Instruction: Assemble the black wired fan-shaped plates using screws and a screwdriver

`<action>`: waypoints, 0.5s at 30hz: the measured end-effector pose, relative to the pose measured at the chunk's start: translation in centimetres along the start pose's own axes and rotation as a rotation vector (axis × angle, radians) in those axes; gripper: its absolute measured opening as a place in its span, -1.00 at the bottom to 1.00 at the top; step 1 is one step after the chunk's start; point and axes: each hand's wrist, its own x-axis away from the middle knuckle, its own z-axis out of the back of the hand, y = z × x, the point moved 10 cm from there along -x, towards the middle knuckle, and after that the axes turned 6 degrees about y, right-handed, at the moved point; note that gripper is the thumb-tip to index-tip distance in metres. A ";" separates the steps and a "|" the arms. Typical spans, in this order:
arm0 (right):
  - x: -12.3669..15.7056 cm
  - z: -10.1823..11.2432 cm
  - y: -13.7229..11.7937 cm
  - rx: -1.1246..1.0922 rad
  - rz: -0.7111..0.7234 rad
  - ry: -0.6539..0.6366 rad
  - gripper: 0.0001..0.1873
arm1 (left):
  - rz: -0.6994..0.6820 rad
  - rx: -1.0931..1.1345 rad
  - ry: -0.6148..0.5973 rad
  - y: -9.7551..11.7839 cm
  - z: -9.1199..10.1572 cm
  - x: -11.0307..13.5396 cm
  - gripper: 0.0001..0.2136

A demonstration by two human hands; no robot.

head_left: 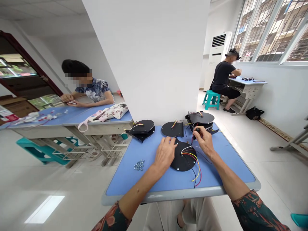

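A flat black plate (180, 162), round with a pointed top, lies on the blue table, with small silver screws near its rim. White, yellow, red and black wires (197, 160) come out of its middle and trail toward the front edge. My left hand (165, 154) is palm down over the plate's left edge, fingers bent and gripping it. My right hand (204, 139) is closed around the dark handle of a screwdriver (197, 129), whose shaft points down at the plate's upper rim. The screwdriver's tip is too small to make out.
A pile of small silver screws (139, 165) lies left of the plate. More black plates with wires stand behind: a left stack (143, 126), a middle plate (169, 129) and a right stack (204, 118). A white pillar (158, 64) rises behind the table. Two other people sit at separate desks.
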 end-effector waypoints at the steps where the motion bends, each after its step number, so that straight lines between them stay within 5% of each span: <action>1: 0.0 0.0 -0.2 0.009 0.010 -0.003 -0.79 | -0.035 0.079 0.031 1.2 -0.5 -0.5 -0.74; 4: 0.0 0.1 -0.3 0.015 0.017 0.005 -0.78 | -0.026 0.283 0.027 3.0 -3.3 -2.2 -0.73; 8: 0.1 0.0 -0.3 -0.004 0.016 -0.002 -0.77 | 0.066 0.469 -0.031 2.9 -6.7 -3.3 -0.77; 15: 0.2 -0.3 -0.4 0.029 0.002 -0.029 -0.77 | 0.030 0.554 -0.054 3.1 -6.4 -2.4 -0.82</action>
